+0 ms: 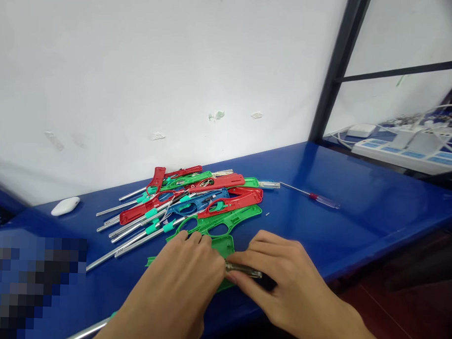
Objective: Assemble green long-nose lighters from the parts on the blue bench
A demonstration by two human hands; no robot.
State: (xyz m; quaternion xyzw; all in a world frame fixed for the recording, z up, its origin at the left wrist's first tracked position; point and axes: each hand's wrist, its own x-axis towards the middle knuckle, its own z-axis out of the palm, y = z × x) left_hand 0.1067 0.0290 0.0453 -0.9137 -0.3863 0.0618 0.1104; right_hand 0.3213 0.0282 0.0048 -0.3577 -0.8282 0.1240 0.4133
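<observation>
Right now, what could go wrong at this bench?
1. The right hand pinches the translucent piece between thumb and fingers; it might slip.
2. A tiny loose bit lies on the blue tabletop and could get lost.
3. The screwdriver points its tip at the parts pile; a bump might disturb it.

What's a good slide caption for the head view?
Right hand pinching a slim dark part beside the left hand, near colorful plastic casings and metal rods on a blue table.

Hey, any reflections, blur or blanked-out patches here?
Head view: the black post shows as a dark reflection on the glossy blue table; head view: lower left corner pixelated; head view: left hand and right hand, no obvious motion blur.
</observation>
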